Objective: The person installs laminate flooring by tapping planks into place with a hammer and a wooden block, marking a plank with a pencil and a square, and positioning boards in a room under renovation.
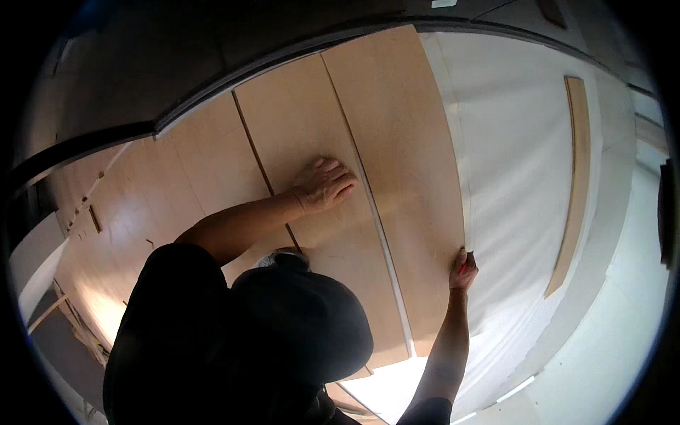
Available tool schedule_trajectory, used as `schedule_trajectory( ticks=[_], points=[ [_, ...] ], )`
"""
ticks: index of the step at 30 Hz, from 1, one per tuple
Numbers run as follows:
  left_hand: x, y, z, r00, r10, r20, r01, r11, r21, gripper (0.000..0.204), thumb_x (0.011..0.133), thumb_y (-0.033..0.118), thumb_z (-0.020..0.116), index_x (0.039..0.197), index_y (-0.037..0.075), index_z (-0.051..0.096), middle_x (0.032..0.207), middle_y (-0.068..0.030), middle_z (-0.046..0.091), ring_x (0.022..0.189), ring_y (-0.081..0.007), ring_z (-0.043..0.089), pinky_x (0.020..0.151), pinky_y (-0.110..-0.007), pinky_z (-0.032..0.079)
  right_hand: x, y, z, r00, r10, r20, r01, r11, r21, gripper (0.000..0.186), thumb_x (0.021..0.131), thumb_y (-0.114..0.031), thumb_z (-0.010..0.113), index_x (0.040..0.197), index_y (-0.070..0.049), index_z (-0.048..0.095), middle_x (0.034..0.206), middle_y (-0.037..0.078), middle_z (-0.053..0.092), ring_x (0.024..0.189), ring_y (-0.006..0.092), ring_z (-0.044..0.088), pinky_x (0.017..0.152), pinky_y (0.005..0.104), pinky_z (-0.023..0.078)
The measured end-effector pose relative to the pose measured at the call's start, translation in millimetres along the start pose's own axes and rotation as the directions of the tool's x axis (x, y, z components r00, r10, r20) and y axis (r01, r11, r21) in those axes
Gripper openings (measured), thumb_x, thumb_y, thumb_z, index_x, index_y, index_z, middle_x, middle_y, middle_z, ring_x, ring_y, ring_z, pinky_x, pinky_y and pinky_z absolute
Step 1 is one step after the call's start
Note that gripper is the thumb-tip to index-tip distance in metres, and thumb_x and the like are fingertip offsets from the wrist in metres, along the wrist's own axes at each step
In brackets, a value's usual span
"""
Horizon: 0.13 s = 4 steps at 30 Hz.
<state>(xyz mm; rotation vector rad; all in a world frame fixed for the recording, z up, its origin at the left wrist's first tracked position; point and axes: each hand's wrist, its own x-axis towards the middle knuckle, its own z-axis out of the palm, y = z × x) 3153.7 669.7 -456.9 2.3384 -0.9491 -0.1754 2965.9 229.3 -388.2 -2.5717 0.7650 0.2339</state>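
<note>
My left hand [326, 185] rests palm down on a light wood floor plank [290, 106]. Its fingers are slightly bent, and nothing shows in them. Just right of it a narrow gap runs between this plank and another wide plank [404, 142]. At that second plank's right edge, my right hand [463, 270] is closed around a small red object [462, 269], mostly hidden by the fingers. White sheet underlayment [510, 163] borders that edge.
A narrow wood strip [577, 156] lies on the sheet at the right. Laid planks [191, 156] cover the left, with a short wood piece [95, 219] on them. A dark raised edge [283, 60] bounds the far side. A silvery item [283, 256] shows beside my dark clothing.
</note>
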Motion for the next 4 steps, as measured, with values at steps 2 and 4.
schedule_trajectory(
  ticks=[2, 4],
  points=[
    [-1.8, 0.2, -1.8, 0.999, -0.034, 0.040, 0.034, 0.999, 0.003, 0.029, 0.095, 0.031, 0.067, 0.121, 0.019, 0.064, 0.102, -0.0003, 0.064, 0.102, -0.0205, 0.056, 0.091, -0.042, 0.043, -1.7, 3.4, 2.0, 0.999, 0.025, 0.033, -0.026, 0.999, 0.027, 0.055, 0.105, -0.051, 0.049, 0.095, 0.001, 0.064, 0.075, 0.022, 0.066, 0.069, 0.0337, 0.061, 0.067, 0.0405, 0.051],
    [-1.6, 0.8, -4.7, 0.991, -0.081, 0.111, 0.080, 0.997, 0.009, 0.041, 0.096, 0.033, 0.066, 0.135, 0.021, 0.061, 0.107, 0.0003, 0.065, 0.105, -0.0206, 0.056, 0.094, -0.043, 0.043, 1.8, 9.0, 6.0, 0.998, 0.032, 0.050, -0.034, 0.999, 0.036, 0.053, 0.105, -0.050, 0.050, 0.100, 0.000, 0.066, 0.078, 0.021, 0.068, 0.069, 0.0281, 0.060, 0.069, 0.0375, 0.050]
  ],
)
